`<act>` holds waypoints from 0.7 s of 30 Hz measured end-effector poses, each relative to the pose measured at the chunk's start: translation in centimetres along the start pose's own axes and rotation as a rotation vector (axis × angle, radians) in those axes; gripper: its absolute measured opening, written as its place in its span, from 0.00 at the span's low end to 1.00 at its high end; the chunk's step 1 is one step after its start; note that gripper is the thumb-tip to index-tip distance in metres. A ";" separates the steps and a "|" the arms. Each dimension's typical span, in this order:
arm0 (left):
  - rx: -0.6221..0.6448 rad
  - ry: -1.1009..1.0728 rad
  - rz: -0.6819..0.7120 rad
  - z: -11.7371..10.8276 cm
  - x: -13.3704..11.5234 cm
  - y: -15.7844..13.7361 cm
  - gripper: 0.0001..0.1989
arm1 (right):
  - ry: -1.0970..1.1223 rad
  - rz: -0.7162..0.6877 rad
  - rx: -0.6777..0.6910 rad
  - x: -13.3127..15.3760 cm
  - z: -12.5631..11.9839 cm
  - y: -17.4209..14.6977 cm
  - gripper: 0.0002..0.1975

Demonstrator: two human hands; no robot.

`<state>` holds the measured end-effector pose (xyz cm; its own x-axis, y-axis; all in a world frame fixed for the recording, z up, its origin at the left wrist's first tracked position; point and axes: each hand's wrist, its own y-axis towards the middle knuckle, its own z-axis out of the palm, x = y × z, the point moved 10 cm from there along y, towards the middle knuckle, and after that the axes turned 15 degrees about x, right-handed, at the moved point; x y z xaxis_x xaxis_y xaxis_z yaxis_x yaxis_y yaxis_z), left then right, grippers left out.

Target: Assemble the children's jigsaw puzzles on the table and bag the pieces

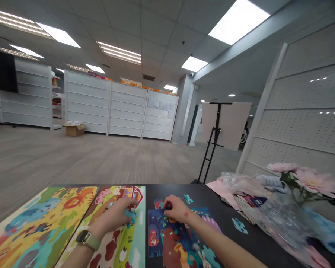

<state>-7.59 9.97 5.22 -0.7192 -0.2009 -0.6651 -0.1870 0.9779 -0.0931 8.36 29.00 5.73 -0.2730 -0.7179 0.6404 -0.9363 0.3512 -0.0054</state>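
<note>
A dark blue jigsaw puzzle (pixel 171 238) with a brown bear and a rabbit lies partly assembled on the black table. At its upper edge, my right hand (pixel 177 210) has thumb and fingers curled together; what is between them is hidden. My left hand (pixel 115 214), wearing a watch on its wrist, is closed around a teal jigsaw piece (pixel 131 217) above the finished farm puzzle (pixel 136 238). Beside the right fingers lies a red and blue piece (pixel 158 203). Two loose teal pieces, one behind the hand (pixel 188 198) and one farther right (pixel 240 225), rest on the table.
A yellow animal puzzle (pixel 58 219) fills the table's left side. Crumpled clear plastic (pixel 287 216), cloth and pink flowers (pixel 312 180) crowd the right. Beyond the table stand a black easel (pixel 213 137), white shelving (pixel 128 109) and a cardboard box (pixel 74 129).
</note>
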 end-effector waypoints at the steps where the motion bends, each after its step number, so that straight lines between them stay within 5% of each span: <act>1: -0.005 -0.019 0.011 -0.2 -0.3 0.0 0.24 | 0.015 -0.007 -0.038 0.4 -0.8 -0.2 0.08; 6: 0.014 -0.179 0.142 1.6 -3.9 0.6 0.15 | 0.161 -0.026 -0.127 2.7 -2.8 -3.5 0.10; 13: 0.129 -0.496 0.417 10.4 -12.8 0.6 0.17 | 0.357 -0.103 -0.042 3.3 5.1 -13.0 0.18; 16: 0.179 -0.292 0.519 11.7 -15.4 -1.2 0.12 | 0.422 -0.058 -0.282 -0.7 1.9 -16.9 0.19; 18: 0.211 -0.036 0.523 12.2 -15.7 -2.0 0.21 | 0.469 0.003 -0.448 -4.4 -2.1 -19.2 0.20; 21: 0.234 0.138 0.469 12.4 -14.6 -2.0 0.26 | 0.447 0.118 -0.455 -8.9 -6.1 -20.8 0.19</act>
<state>11.59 11.68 5.90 -0.7742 0.2699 -0.5725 0.3176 0.9481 0.0175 31.62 31.71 4.81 -0.1581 -0.3740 0.9139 -0.6914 0.7027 0.1679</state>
